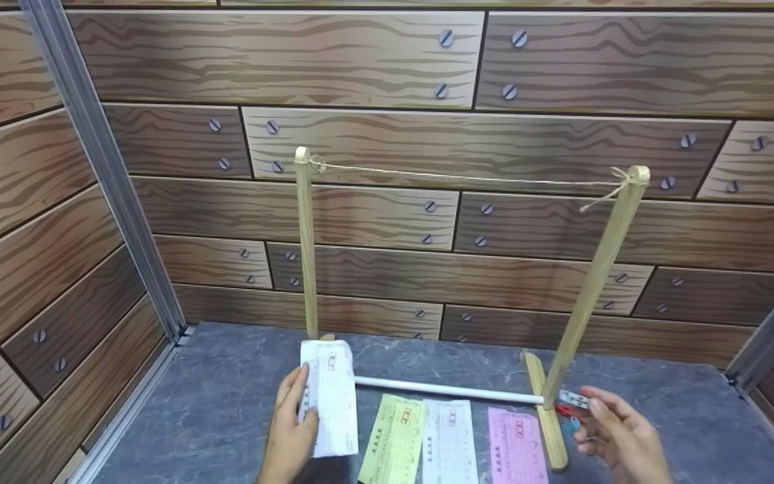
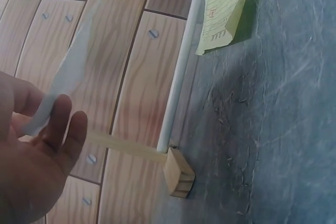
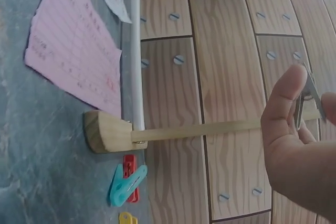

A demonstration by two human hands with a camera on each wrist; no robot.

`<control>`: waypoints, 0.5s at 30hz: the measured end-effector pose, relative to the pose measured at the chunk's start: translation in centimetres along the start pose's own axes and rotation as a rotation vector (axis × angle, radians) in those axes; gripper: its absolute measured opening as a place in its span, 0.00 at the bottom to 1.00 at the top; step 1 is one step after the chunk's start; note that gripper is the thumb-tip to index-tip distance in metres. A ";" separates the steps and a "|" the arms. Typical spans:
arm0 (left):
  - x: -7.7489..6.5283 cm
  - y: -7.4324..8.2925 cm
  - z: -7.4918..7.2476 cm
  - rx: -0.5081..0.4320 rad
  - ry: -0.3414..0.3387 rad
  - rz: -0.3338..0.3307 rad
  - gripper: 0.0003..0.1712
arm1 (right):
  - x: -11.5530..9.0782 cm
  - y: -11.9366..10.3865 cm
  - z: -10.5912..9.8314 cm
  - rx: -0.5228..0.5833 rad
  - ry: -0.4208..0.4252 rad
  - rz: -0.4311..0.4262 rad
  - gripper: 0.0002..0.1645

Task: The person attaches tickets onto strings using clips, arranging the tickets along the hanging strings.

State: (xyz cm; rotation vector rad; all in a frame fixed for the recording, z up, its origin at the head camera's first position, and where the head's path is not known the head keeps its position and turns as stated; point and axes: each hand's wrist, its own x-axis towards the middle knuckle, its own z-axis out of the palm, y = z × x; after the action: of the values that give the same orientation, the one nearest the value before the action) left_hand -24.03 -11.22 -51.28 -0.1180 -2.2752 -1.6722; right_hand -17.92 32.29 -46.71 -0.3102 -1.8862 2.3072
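Note:
My left hand (image 1: 289, 420) pinches a white receipt slip (image 1: 334, 403) by its left edge, thumb on the front. Seen edge-on in the left wrist view, the white slip (image 2: 68, 77) is raised off the table. On the right, my right hand (image 1: 622, 430) pinches a grey clothespin (image 1: 573, 399) between thumb and fingers, near the stand's right post (image 1: 595, 289). That clothespin (image 3: 305, 100) appears as a narrow V in the right wrist view. Between the two wooden posts a thin string (image 1: 461, 175) is tied at the top, with nothing hanging on it.
A yellow slip (image 1: 394, 437), another white slip (image 1: 451, 440) and a pink slip (image 1: 518, 444) lie before the white rod (image 1: 447, 388). Red (image 3: 129, 166), teal (image 3: 127, 186) and yellow clothespins (image 3: 127, 218) lie beside the right wooden foot (image 3: 107, 132).

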 end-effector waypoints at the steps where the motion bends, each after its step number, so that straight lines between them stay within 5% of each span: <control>1: 0.0 0.0 0.0 -0.011 0.000 0.015 0.39 | 0.0 -0.1 0.0 0.004 -0.004 -0.010 0.10; 9: 0.4 0.6 -0.1 -0.095 -0.010 0.105 0.37 | 0.1 -0.7 0.3 0.059 -0.037 -0.030 0.10; 15: 1.2 1.1 -0.1 -0.137 0.114 0.193 0.24 | 0.2 -1.2 0.2 0.046 -0.064 -0.062 0.12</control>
State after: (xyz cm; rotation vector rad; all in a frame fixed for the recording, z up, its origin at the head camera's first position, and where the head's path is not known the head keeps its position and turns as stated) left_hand -24.84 -11.14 -49.85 -0.2582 -1.9979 -1.6860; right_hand -18.16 32.34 -45.50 -0.1720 -1.8406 2.3426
